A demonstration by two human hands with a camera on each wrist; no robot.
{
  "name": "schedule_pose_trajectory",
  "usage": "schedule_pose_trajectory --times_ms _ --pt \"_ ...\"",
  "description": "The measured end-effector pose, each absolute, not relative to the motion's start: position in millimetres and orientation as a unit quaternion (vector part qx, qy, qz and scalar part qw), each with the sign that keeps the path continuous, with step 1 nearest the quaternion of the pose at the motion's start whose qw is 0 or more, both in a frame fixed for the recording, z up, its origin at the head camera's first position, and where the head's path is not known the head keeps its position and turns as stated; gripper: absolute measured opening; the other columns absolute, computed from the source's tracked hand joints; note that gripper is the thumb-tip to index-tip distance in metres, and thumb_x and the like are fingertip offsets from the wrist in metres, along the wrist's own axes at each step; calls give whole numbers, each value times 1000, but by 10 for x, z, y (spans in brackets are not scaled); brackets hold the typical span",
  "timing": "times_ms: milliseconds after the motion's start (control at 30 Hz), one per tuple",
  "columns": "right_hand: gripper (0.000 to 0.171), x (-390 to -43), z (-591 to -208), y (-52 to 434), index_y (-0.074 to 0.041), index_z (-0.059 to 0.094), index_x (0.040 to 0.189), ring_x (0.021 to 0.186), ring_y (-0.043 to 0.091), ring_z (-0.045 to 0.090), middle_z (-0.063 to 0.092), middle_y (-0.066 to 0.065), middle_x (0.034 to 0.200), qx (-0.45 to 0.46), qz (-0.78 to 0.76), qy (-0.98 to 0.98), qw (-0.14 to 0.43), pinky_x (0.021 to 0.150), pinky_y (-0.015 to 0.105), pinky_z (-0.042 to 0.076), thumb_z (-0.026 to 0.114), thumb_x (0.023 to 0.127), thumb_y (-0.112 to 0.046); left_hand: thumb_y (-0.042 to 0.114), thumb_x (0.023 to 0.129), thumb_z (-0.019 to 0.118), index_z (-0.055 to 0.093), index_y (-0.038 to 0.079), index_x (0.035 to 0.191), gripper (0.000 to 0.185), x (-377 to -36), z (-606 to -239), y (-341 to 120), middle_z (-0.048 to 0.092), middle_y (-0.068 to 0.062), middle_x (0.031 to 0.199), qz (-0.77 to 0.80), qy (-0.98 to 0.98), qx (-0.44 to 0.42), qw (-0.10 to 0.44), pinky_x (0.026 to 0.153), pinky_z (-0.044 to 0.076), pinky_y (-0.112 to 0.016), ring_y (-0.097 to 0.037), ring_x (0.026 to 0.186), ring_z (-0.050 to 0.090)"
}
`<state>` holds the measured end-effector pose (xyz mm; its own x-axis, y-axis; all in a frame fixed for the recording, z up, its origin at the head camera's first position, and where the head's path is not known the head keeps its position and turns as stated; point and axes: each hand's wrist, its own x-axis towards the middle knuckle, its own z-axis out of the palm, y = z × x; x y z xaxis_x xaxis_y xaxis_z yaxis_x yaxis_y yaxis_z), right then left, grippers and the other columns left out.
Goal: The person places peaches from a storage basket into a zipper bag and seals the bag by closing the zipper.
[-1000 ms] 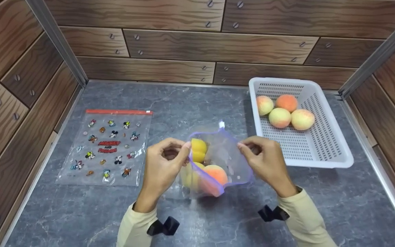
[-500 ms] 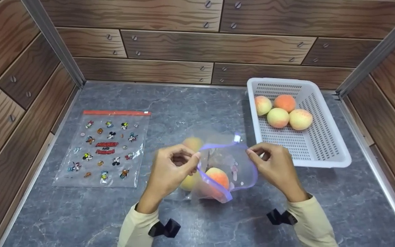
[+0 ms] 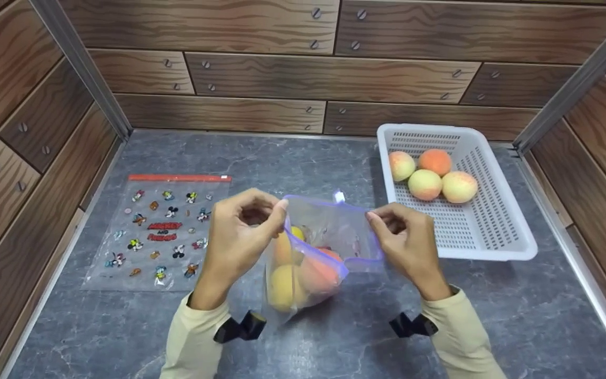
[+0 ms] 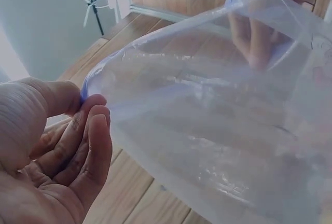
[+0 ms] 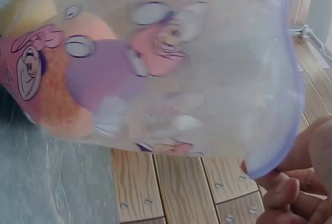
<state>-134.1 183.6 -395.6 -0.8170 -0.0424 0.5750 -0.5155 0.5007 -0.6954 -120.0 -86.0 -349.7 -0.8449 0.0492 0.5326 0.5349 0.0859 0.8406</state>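
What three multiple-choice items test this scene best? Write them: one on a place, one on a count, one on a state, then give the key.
1. Where does the white basket stand?
A. at the right of the grey table
B. on the printed bag
C. between the hands

2. How many peaches lie in the basket?
A. two
B. four
C. six

3. In what state is the purple-rimmed bag?
A. lying flat and sealed
B. held open at its rim, fruit inside
C. folded in the basket

Key: 1 A, the basket sits by the right wall of the table, apart from the flat printed bag at the left. 2 B, four peaches cluster at its far end. 3 B, the left hand and the right hand each pinch the rim, with the mouth gaping and fruit showing through the film.
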Motion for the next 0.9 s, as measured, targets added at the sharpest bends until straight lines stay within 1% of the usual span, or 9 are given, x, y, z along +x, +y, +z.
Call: schedule_pose_trajectory --times_ms 133,200,300,433,500,600,733,800,900 --pt "5 -1337 -3974 1853 -1 77 84 55 6 55 69 3 68 166 471 -832 242 52 12 45 76 86 4 -1 89 72 70 0 81 9 -1189 -3547 -868 69 -4 69 -651 -713 -199 168 52 58 -31 -18 54 64" --pt "3 -1353 -4008 1916 -2 78 85 55 6 56 70 0 70 160 458 -844 226 52 13 45 77 88 -1 -3 89 72 71 -1 81 8 -1181 -3582 -859 70 -5 69 -659 -711 -195 149 52 58 -31 -18 54 65" --pt "3 -1336 -3986 1982 -2 77 85 55 6 54 69 -2 69 146 425 -870 203 52 13 44 78 87 -4 -2 89 72 71 -3 82 7 -1174 -3616 -842 70 -8 71 -673 -708 -189 102 52 59 -32 -18 56 66" --pt "5 -1304 -3988 2070 -7 77 83 56 5 54 66 -7 67 134 377 -899 176 53 16 44 80 85 -4 3 88 75 71 -3 83 9 -1169 -3654 -830 71 -9 72 -664 -726 -175 37 55 59 -30 -17 58 66" --pt "6 -1293 -4010 2110 -8 77 83 56 5 54 66 -8 68 133 372 -905 158 54 17 45 80 86 -4 5 88 75 71 -3 83 10 -1161 -3678 -825 71 -9 72 -660 -731 -174 13 55 59 -29 -16 58 65" --pt "5 -1280 -4044 2159 -9 78 84 56 6 54 67 -9 69 132 386 -905 121 53 20 46 78 89 -7 5 89 75 71 -4 83 12 -1145 -3736 -798 71 -11 72 -664 -726 -177 2 55 59 -30 -15 57 65" --pt "7 -1267 -4025 2232 -9 78 89 57 8 56 68 -7 72 129 406 -902 73 52 21 47 74 93 -13 5 91 73 71 -6 85 12 -1110 -3828 -741 71 -12 73 -685 -705 -180 23 55 60 -32 -15 58 66" --pt "11 -1300 -3971 2294 -6 78 93 56 10 57 69 -3 74 125 411 -901 63 51 22 48 71 96 -14 4 92 72 71 -5 86 11 -1092 -3865 -717 72 -12 74 -696 -694 -183 32 55 60 -33 -16 58 67" --pt "18 -1428 -3841 2443 0 76 100 54 13 57 71 4 76 107 415 -901 72 49 22 49 67 100 -16 3 92 71 71 -4 86 10 -1077 -3911 -692 71 -12 74 -708 -680 -187 36 55 60 -34 -17 59 67"
